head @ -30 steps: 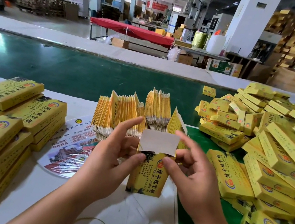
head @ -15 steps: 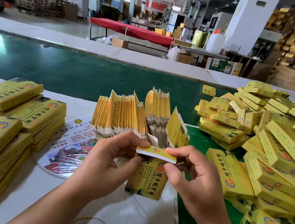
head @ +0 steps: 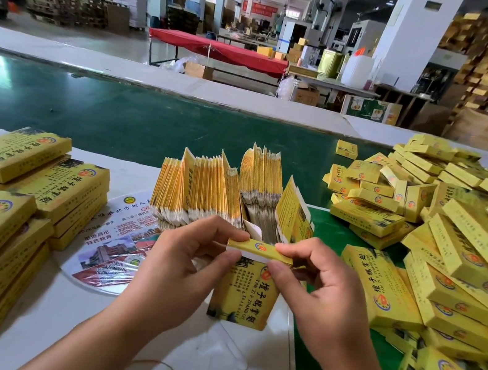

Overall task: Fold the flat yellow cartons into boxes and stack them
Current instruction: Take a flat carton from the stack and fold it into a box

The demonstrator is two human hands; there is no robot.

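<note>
With both hands' fingers (head: 228, 236) pinching the box (head: 245, 292) flap (head: 260, 249) half-tucked, risk of creasing or popping out from uneven pressing, skewing any stack.

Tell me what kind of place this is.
Most likely a packaging workshop in a factory or warehouse. A green conveyor belt runs past the bench, folded yellow boxes lie heaped on it, flat cartons stand waiting, and stacked pallets fill the hall behind.
</note>
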